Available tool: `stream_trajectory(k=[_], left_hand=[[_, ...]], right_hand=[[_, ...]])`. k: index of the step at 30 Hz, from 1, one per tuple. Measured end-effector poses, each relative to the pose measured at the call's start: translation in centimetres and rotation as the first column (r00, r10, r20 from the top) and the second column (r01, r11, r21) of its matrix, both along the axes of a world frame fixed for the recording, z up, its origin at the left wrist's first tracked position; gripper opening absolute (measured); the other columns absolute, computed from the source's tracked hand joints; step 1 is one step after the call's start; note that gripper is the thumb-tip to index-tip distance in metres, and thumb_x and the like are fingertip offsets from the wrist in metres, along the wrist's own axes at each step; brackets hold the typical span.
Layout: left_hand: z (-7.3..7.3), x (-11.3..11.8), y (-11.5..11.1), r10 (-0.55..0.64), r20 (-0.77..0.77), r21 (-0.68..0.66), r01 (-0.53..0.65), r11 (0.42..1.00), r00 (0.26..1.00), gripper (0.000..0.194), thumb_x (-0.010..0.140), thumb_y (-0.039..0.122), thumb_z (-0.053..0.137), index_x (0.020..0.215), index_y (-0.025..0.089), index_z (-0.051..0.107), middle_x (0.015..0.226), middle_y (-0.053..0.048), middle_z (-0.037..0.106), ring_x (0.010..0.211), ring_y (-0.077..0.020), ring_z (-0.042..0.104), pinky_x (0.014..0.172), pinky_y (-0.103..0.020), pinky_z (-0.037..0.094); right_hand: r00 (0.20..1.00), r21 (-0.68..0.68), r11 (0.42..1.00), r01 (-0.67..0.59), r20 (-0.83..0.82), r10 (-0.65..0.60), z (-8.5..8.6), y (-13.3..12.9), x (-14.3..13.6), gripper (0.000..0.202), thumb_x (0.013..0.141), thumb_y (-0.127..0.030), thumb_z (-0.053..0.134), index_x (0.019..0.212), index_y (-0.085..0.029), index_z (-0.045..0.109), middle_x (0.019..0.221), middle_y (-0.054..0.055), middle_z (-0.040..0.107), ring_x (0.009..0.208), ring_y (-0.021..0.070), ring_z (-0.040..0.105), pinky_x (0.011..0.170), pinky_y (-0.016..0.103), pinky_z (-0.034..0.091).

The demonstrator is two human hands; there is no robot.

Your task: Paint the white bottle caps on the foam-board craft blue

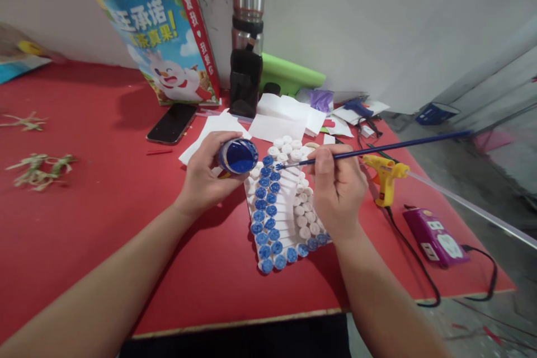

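My left hand (210, 170) is closed around a small jar of blue paint (239, 156), tilted so its open mouth faces me. In my right hand (340, 190) is a thin paintbrush (390, 148) with a dark blue handle, pinched between fingers and thumb. Its tip touches or hovers just over a white paper roll near the top of a craft panel (285, 215). Rolled paper coils cover much of that panel. Those along the left and bottom edges are blue, while the top and inner right ones are white. My right hand hides part of the panel's right side.
A black phone (172, 123), a bottle (246, 61) and a printed bag (168, 39) stand or lie behind. White paper sheets (279, 117) sit beyond the panel. At right are a yellow glue gun (386, 176), a purple power box (436, 236) and cords. Straw pieces (42, 170) lie left.
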State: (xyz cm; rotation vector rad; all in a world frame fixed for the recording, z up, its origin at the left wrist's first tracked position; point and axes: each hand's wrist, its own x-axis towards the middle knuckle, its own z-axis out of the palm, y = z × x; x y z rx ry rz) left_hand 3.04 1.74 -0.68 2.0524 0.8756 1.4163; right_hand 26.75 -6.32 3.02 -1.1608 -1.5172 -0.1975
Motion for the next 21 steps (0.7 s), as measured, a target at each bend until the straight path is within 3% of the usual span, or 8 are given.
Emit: stream_trajectory(k=[4, 11, 17, 21], left_hand=[[0.04, 0.0, -0.04, -0.004, 0.003, 0.008, 0.004, 1.0, 1.0, 0.059, 0.082, 0.031, 0.094, 0.136, 0.027, 0.07, 0.14, -0.013, 0.072, 0.129, -0.0352, 0.073, 0.115, -0.057, 0.061], [0.12, 0.01, -0.14, 0.003, 0.004, -0.013, -0.003, 1.0, 1.0, 0.059, 0.082, 0.032, 0.093, 0.136, 0.028, 0.069, 0.14, -0.012, 0.072, 0.128, -0.0347, 0.072, 0.115, -0.057, 0.061], [0.19, 0.07, -0.26, 0.0, 0.01, -0.026, 0.0, 1.0, 1.0, 0.058, 0.083, 0.033, 0.093, 0.136, 0.027, 0.069, 0.141, -0.013, 0.071, 0.129, -0.0346, 0.072, 0.114, -0.055, 0.062], [0.13, 0.09, -0.27, -0.003, 0.017, -0.015, 0.004, 1.0, 1.0, 0.058, 0.083, 0.031, 0.093, 0.136, 0.026, 0.069, 0.14, -0.012, 0.071, 0.129, -0.0339, 0.072, 0.113, -0.053, 0.062]], right_hand=[[0.998, 0.007, 0.999, -0.052, 0.048, 0.052, 0.08, 0.13, -0.25, 0.019, 0.115, -0.025, 0.053, 0.1, -0.024, 0.065, 0.088, -0.002, 0.075, 0.066, 0.0107, 0.069, 0.064, 0.027, 0.055], [0.999, -0.001, 0.999, 0.043, 0.005, -0.043, 0.04, 0.04, 0.2, 0.02, 0.116, -0.03, 0.052, 0.103, -0.025, 0.066, 0.084, -0.003, 0.072, 0.064, 0.0107, 0.067, 0.064, 0.028, 0.057], [0.992, -0.013, 0.995, -0.095, 0.078, 0.095, 0.04, -0.08, -0.47, 0.018, 0.116, -0.027, 0.053, 0.105, -0.023, 0.066, 0.09, 0.001, 0.076, 0.076, 0.0133, 0.074, 0.069, 0.029, 0.058], [0.987, 0.023, 0.996, -0.083, 0.138, 0.079, 0.32, -0.13, -0.55, 0.017, 0.115, -0.023, 0.053, 0.103, -0.023, 0.065, 0.086, 0.0, 0.075, 0.077, 0.0136, 0.073, 0.073, 0.029, 0.058]])
